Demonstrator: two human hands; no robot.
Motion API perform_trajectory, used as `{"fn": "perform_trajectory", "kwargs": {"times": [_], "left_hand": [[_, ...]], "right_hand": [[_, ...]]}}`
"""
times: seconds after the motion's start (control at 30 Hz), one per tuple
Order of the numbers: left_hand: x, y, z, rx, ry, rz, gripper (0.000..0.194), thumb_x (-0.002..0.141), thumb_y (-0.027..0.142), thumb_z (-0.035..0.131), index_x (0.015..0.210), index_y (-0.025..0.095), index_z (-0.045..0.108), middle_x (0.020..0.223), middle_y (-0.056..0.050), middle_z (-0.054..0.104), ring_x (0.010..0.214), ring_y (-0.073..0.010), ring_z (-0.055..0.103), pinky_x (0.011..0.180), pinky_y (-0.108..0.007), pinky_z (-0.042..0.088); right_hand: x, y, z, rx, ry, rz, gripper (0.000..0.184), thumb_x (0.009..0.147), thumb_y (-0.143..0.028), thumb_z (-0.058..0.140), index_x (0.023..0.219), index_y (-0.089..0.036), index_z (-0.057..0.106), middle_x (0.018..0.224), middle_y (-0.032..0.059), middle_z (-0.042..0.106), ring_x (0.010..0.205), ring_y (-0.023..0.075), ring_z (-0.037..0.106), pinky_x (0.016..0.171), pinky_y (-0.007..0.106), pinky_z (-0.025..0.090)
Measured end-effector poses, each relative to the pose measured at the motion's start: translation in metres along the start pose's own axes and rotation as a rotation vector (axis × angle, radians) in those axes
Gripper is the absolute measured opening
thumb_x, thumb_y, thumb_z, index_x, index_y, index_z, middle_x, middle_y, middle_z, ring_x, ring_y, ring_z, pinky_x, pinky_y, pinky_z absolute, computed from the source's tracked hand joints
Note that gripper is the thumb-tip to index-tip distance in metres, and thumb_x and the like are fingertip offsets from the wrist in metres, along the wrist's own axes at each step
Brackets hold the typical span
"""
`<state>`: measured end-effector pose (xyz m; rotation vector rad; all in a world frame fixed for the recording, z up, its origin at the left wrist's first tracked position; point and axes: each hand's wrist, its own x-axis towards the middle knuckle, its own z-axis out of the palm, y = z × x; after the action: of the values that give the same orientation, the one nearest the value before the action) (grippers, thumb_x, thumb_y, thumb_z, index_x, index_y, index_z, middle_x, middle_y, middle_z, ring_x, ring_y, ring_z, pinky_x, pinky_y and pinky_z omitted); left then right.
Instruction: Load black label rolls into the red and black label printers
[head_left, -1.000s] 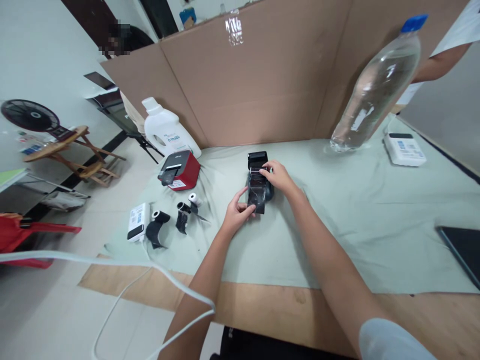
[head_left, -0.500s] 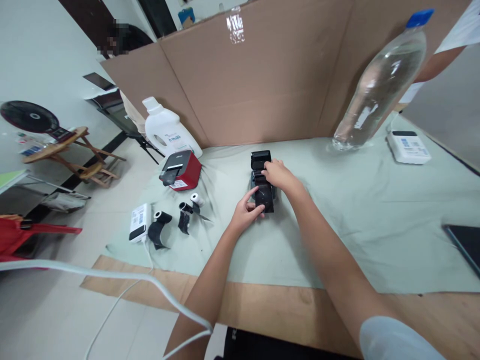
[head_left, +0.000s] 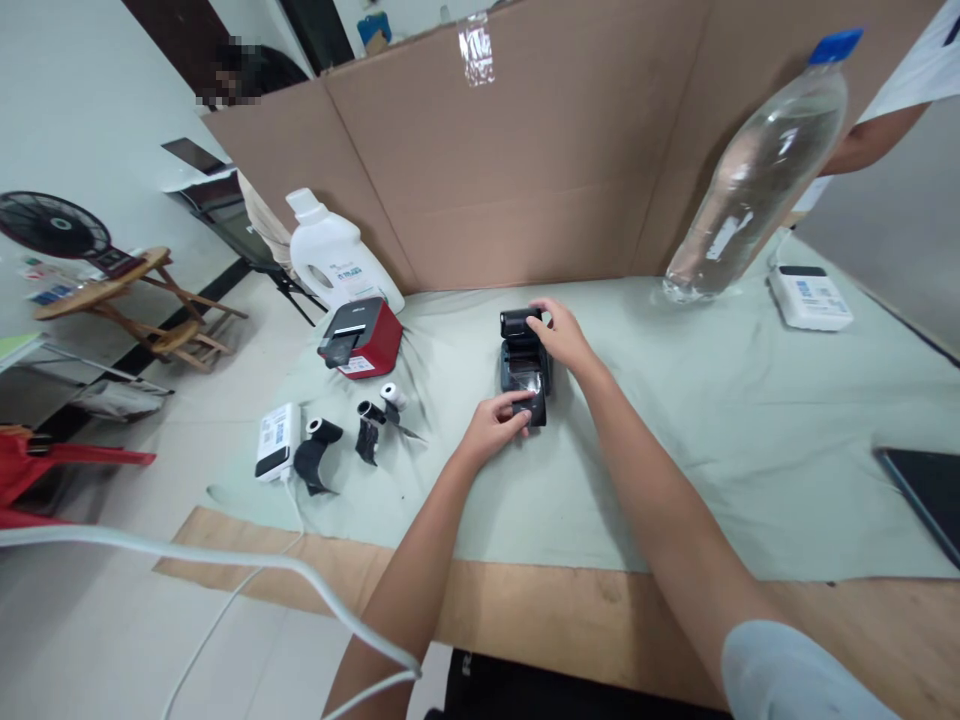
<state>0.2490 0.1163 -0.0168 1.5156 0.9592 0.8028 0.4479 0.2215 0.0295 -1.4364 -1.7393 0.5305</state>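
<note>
A small black device that looks like a portable printer [head_left: 514,376] stands on the cloth with its lid [head_left: 517,324] raised at the far end. Shiny dark film [head_left: 525,366] shows at its middle. My left hand [head_left: 491,428] grips the device's near end, fingers over the top and thumb at the side. At the far right corner, my right hand [head_left: 564,338] has its fingers closed around the lid's edge. To the left lie a black ribbon roll [head_left: 324,432] with its strip unrolled, a second dark roll [head_left: 370,412] and a white-ended roll [head_left: 391,396].
A red and black printer [head_left: 375,340] and a white jug [head_left: 341,255] stand at the back left. White boxes [head_left: 276,440] sit on both sides. A large water bottle [head_left: 765,180] leans before the cardboard wall [head_left: 525,160]. A dark tablet [head_left: 926,490] lies right; a white cable [head_left: 225,552] crosses the lower left.
My right hand has moved from the device's middle to its lid, which now leans further toward me. My left fingers have shifted across the near end.
</note>
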Motion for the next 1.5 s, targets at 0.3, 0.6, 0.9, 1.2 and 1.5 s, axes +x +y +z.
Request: {"fn": "perform_trajectory", "kwargs": {"times": [0.3,0.6,0.9,1.2,1.5], "left_hand": [[0.001,0.0,-0.003,0.015,-0.058,0.018,0.038,0.08,0.044,0.076,0.099,0.012,0.081,0.06,-0.003,0.069,0.051,-0.0116,0.055,0.054,-0.022,0.042],[0.001,-0.002,-0.003,0.017,-0.055,0.028,0.041,0.081,0.047,0.075,0.101,0.012,0.08,0.063,-0.004,0.069,0.053,-0.0111,0.057,0.055,-0.022,0.044],[-0.001,-0.003,-0.003,-0.005,-0.085,0.027,0.046,0.081,0.048,0.076,0.106,0.01,0.079,0.063,-0.004,0.069,0.05,-0.0103,0.055,0.053,-0.022,0.042],[-0.001,-0.002,-0.001,-0.028,-0.112,0.028,0.047,0.08,0.048,0.075,0.107,0.009,0.078,0.064,-0.004,0.069,0.053,-0.0114,0.059,0.055,-0.022,0.045],[-0.001,-0.009,-0.001,0.143,-0.128,0.073,0.036,0.082,0.04,0.069,0.1,0.011,0.081,0.05,0.003,0.051,0.045,-0.0078,0.038,0.05,-0.022,0.031]], "right_hand": [[-0.012,-0.024,-0.008,-0.268,-0.264,0.239,0.049,0.088,-0.034,0.07,0.136,-0.029,0.064,0.138,0.0122,0.05,0.131,0.0344,0.046,0.111,0.047,0.038],[-0.018,-0.039,0.005,-0.245,-0.303,0.504,0.052,0.092,-0.034,0.065,0.144,-0.035,0.057,0.146,0.0107,0.04,0.118,0.0262,0.061,0.106,0.037,0.046],[-0.017,-0.015,0.001,-0.123,-0.165,0.388,0.06,0.089,-0.038,0.071,0.143,-0.015,0.06,0.14,0.016,0.063,0.124,0.0241,0.063,0.106,0.031,0.045],[-0.016,-0.011,0.012,-0.114,-0.197,0.458,0.053,0.089,-0.031,0.069,0.14,-0.021,0.058,0.132,0.0131,0.065,0.11,0.0209,0.067,0.095,0.03,0.052],[-0.039,-0.066,0.024,-0.358,-0.215,0.491,0.09,0.077,-0.065,0.074,0.152,-0.027,0.042,0.147,0.0215,0.041,0.127,0.0428,0.056,0.099,0.053,0.051]]}}
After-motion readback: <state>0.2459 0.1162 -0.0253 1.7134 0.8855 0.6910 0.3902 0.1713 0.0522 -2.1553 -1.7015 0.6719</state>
